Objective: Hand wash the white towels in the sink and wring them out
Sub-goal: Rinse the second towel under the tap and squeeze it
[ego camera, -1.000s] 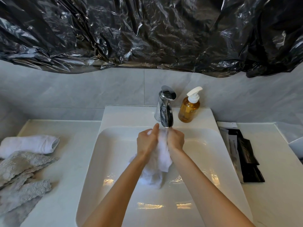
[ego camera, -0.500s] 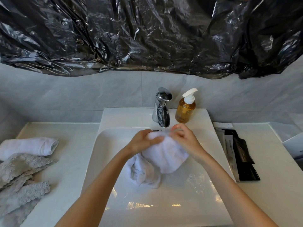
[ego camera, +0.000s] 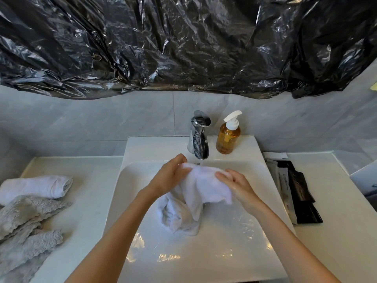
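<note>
Two hands hold one white towel [ego camera: 206, 186] over the far half of the sink [ego camera: 263, 199], just below the tap [ego camera: 199, 137]. Left hand [ego camera: 170, 175]: fingers curled over the towel's far left edge, gripping it. Right hand [ego camera: 234, 183]: fingers laid fairly straight on the towel's right side; whether the thumb pinches underneath cannot be told. The towel is bunched between the hands, its lower part hanging down to rest on the wet sink floor. No stream from the tap can be made out. Step in hand, as judged: rubbing or gathering the towel during washing, before wringing. The next move would call for both hands to close fully around the cloth and twist in opposite directions over the sink. To the right of the tap stands a soap bottle [ego camera: 228, 135]. On the left counter lie a rolled white towel [ego camera: 36, 187] and, nearer, grey towels [ego camera: 26, 231]; dark packets [ego camera: 297, 190] lie on the right counter.
</note>
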`<act>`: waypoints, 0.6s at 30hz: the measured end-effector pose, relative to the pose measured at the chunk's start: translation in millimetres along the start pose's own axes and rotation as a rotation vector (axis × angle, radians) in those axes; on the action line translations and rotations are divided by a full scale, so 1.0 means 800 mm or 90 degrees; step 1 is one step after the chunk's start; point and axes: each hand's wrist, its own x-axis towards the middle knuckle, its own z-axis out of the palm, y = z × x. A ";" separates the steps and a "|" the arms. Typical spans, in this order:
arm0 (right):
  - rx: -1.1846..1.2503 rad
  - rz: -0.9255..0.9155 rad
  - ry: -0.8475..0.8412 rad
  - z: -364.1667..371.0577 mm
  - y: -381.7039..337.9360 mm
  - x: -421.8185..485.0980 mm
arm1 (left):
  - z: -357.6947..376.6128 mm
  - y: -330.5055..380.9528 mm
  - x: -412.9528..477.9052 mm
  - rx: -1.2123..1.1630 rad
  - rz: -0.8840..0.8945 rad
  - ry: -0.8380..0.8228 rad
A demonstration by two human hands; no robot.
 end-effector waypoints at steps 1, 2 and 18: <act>-0.001 -0.011 0.049 0.004 -0.003 0.001 | 0.001 -0.001 0.001 0.023 -0.015 -0.011; -0.001 -0.021 0.078 0.010 -0.007 0.002 | 0.005 0.000 0.001 0.023 -0.029 -0.009; -0.197 0.023 0.374 0.120 -0.027 0.032 | 0.085 0.030 0.008 -0.222 -0.331 0.219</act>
